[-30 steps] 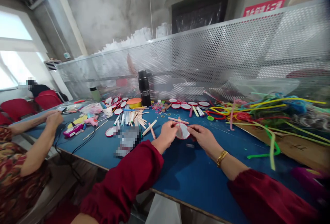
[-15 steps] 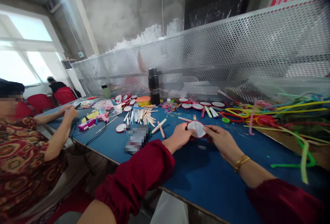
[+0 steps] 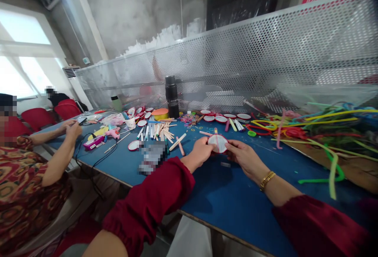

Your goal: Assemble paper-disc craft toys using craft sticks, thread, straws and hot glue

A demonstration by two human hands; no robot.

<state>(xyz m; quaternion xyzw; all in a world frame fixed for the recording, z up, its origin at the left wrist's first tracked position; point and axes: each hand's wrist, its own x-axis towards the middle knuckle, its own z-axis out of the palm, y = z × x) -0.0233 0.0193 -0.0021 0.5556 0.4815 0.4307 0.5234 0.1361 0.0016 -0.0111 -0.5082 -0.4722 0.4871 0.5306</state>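
Observation:
A round white disc with a red rim (image 3: 219,144) is held between my two hands above the blue table (image 3: 233,202). My left hand (image 3: 202,152) grips its left edge, thumb on the near face. On the right edge, the fingers of my right hand (image 3: 240,154) pinch the disc; a gold bracelet circles that wrist. A thin red line runs down the disc's face, and a small yellowish tip sticks up behind its top. Under the hands lies a small clear rectangular piece (image 3: 225,164). The fingers behind the disc are hidden.
Markers and sticks (image 3: 161,130) lie in a pile left of centre. Behind stand a black bottle (image 3: 171,97) and more red-rimmed discs (image 3: 221,119). Pipe cleaners (image 3: 295,133) heap at right. A co-worker's hands (image 3: 72,129) are at far left, near a pink glue gun (image 3: 113,132).
The view has shifted slightly, so most things appear a little further left and higher. Both hands keep their hold on the disc, which looks much the same.

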